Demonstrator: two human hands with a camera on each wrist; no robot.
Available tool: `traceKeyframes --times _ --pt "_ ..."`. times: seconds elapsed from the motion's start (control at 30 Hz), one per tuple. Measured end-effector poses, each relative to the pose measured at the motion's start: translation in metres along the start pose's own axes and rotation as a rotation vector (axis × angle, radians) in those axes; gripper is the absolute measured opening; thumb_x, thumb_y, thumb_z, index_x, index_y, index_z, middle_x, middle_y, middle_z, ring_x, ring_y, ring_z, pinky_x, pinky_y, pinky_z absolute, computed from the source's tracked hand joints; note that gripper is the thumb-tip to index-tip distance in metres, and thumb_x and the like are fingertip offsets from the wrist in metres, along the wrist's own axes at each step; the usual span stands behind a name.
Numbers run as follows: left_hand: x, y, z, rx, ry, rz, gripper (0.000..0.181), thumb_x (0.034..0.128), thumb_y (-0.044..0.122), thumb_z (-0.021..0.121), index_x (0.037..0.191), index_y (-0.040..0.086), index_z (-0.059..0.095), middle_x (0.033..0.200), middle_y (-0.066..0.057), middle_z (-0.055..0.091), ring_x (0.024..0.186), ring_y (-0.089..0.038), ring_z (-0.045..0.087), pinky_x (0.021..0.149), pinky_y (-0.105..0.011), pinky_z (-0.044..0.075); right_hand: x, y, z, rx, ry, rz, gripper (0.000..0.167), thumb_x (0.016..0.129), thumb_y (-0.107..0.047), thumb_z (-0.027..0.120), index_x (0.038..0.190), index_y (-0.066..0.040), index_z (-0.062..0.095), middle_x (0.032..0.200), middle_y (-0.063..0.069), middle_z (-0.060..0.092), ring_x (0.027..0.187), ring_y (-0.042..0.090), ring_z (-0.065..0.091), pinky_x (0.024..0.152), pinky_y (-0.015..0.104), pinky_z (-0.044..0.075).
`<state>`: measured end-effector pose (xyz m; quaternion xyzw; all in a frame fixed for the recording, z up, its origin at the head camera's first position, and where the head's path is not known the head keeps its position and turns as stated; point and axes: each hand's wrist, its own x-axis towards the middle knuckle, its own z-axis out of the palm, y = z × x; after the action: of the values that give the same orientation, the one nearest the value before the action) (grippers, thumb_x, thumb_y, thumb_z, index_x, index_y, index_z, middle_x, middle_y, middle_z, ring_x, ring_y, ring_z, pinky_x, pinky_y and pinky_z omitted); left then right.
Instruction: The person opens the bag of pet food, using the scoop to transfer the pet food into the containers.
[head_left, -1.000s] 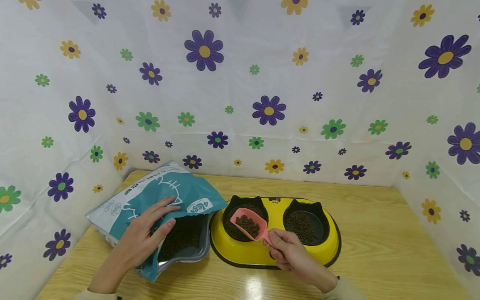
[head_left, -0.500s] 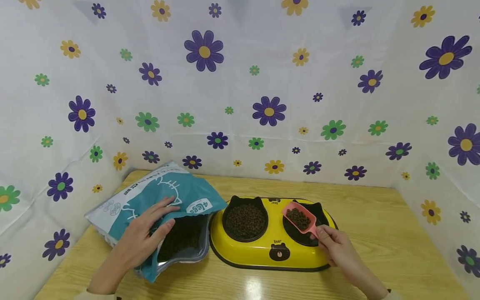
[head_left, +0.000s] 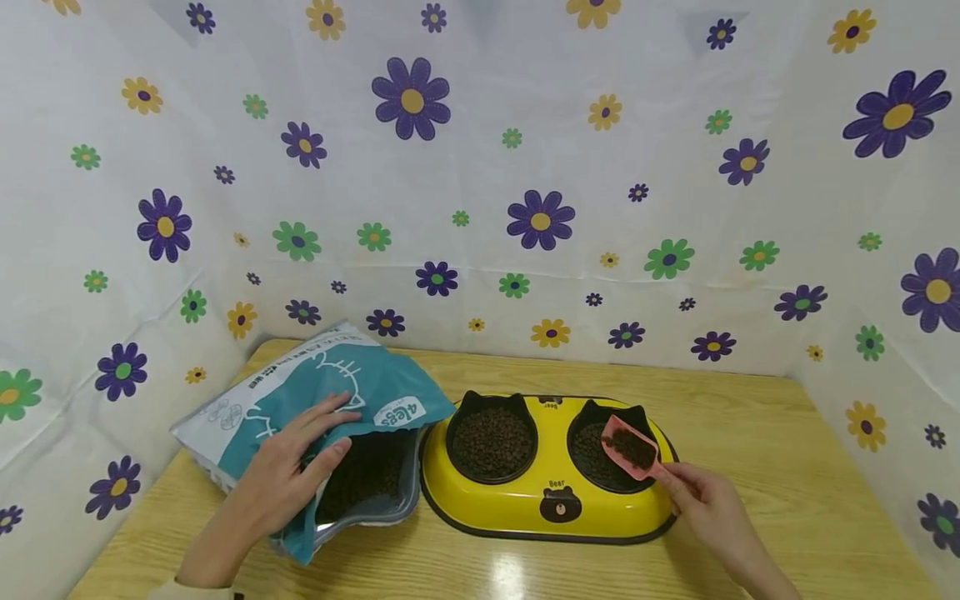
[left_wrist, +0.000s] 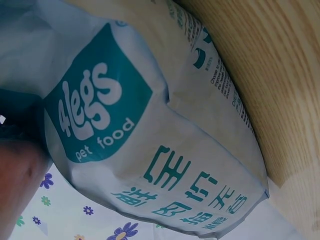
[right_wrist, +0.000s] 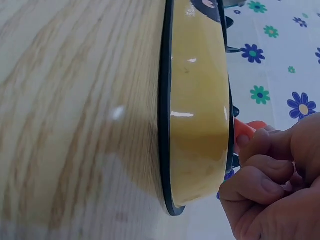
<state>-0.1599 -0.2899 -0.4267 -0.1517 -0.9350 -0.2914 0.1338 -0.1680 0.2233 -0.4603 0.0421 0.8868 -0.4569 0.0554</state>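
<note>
My right hand (head_left: 708,508) pinches the handle of a pink scoop (head_left: 641,463), which holds brown kibble over the right black bowl (head_left: 611,482); kibble lies in that bowl too. Kibble covers the bottom of the left black bowl (head_left: 491,477). Both bowls sit in a yellow feeder (head_left: 510,508). In the right wrist view, curled fingers (right_wrist: 265,180) hold the scoop's handle beside the feeder's side. My left hand (head_left: 281,475) lies on the teal and white food bag (head_left: 397,383), fingers extended, thumb by its opening. A grey container with kibble (head_left: 408,492) shows under the bag's flap.
A wooden table (head_left: 780,450) carries everything. White cloth with printed flowers (head_left: 480,183) hangs behind it and at both sides. The bag and container stand left of the feeder, close against it.
My right hand has carried the loaded scoop rightward from over the left bowl to the right bowl, where the scoop now tilts. My left hand has stayed on the bag.
</note>
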Motion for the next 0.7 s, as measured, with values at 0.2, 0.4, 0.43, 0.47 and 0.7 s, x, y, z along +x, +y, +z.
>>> traceKeyframes --times 0.2,0.4,0.43,0.47,0.7 --pt "0.000 0.000 -0.001 0.000 -0.003 0.000 0.033 0.1056 0.032 0.057 0.138 0.031 0.062 0.160 -0.002 0.046 0.147 -0.038 0.043 0.110 -0.067 0.041 -0.004 0.003 0.003 -0.193 0.147 -0.241 0.028 0.103 -0.014 0.062 0.120 0.006 0.071 0.078 0.007 0.072 0.053 0.002 0.040 0.050 0.021 0.040" --pt "-0.001 0.001 -0.001 -0.004 -0.004 -0.002 0.033 0.1055 0.032 0.057 0.139 0.031 0.062 0.160 -0.002 0.046 0.147 -0.038 0.043 0.109 -0.067 0.041 -0.005 0.007 0.007 -0.331 0.286 -0.439 0.017 0.093 -0.004 0.072 0.108 0.003 0.077 0.080 0.008 0.076 0.055 -0.003 0.040 0.050 0.019 0.040" --pt "-0.001 0.001 -0.001 -0.002 -0.003 0.000 0.033 0.1055 0.031 0.057 0.138 0.031 0.062 0.160 -0.002 0.046 0.147 -0.039 0.043 0.109 -0.067 0.041 -0.006 0.007 0.008 -0.361 0.306 -0.472 0.016 0.091 -0.003 0.074 0.106 0.002 0.078 0.082 0.008 0.077 0.056 -0.002 0.042 0.051 0.020 0.041" --pt "-0.001 0.001 -0.001 -0.002 -0.002 0.000 0.033 0.1055 0.031 0.057 0.138 0.031 0.062 0.160 -0.002 0.046 0.147 -0.039 0.044 0.109 -0.067 0.041 -0.007 0.007 0.008 -0.394 0.319 -0.494 0.016 0.090 -0.003 0.076 0.105 0.002 0.078 0.081 0.007 0.076 0.057 -0.002 0.042 0.052 0.020 0.041" --pt "0.000 0.000 -0.001 -0.002 0.001 0.006 0.033 0.1055 0.031 0.057 0.139 0.031 0.062 0.160 -0.002 0.046 0.146 -0.039 0.044 0.109 -0.067 0.041 -0.009 0.007 0.011 -0.548 0.383 -0.595 0.018 0.084 -0.006 0.082 0.101 -0.004 0.080 0.065 -0.009 0.047 0.056 -0.001 0.028 0.050 0.017 0.029"
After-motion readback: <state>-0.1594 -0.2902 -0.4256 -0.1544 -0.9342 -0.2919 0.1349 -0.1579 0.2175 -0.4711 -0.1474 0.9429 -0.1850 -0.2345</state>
